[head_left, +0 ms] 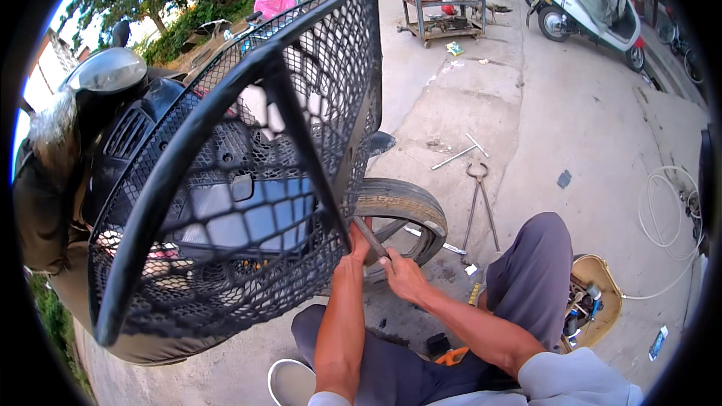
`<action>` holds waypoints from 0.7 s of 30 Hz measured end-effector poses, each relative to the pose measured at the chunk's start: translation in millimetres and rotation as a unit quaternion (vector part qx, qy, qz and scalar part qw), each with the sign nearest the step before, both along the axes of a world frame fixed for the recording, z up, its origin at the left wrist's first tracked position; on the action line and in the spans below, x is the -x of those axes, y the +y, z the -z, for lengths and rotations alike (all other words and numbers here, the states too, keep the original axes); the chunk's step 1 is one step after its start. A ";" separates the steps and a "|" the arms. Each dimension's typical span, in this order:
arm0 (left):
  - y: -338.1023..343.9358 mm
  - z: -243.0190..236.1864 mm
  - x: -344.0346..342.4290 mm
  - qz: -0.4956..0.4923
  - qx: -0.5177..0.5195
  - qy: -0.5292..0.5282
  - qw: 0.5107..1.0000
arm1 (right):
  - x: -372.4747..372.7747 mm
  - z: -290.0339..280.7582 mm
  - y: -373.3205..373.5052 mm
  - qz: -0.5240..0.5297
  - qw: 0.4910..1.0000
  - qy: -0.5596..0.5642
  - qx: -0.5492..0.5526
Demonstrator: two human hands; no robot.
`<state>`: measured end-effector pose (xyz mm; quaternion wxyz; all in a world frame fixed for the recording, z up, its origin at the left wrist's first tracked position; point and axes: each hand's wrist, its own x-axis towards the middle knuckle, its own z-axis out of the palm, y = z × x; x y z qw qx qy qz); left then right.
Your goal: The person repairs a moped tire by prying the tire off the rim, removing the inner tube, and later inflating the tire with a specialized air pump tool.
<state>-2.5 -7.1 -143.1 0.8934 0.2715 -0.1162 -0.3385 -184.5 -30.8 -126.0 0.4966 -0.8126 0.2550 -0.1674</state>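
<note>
A black mesh basket point(226, 180) on a vehicle fills the left half of the view. Beyond its lower right edge shows a wheel with a worn tyre point(398, 199) and dark spokes. My right hand point(404, 274) is closed around the lower end of a flat grey tire lever point(370, 239), which slants up and left across the wheel. My left hand point(359, 240) is at the wheel beside the lever's upper part; the basket edge and the lever hide its fingers, so its grip does not show.
On the concrete lie a T-handle wrench point(460, 152), long metal tongs point(478, 195) and an orange-handled tool point(453, 356). A tan tool container point(613, 301) stands by my right knee, near a pale hose point(647, 218). Farther off are a metal cart point(444, 28) and a parked scooter point(583, 19).
</note>
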 end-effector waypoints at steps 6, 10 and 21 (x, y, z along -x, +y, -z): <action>-10.4 15.7 -8.1 -0.003 0.073 0.002 0.997 | 16.4 -34.8 -5.9 -0.005 1.000 0.002 -0.021; -19.0 19.3 1.2 -0.025 0.048 0.051 0.997 | 22.1 -39.6 -19.6 -0.021 0.999 0.020 -0.037; -13.3 0.7 10.7 -0.019 0.013 0.073 0.997 | 26.9 -111.5 -48.6 -0.093 0.932 0.190 -0.295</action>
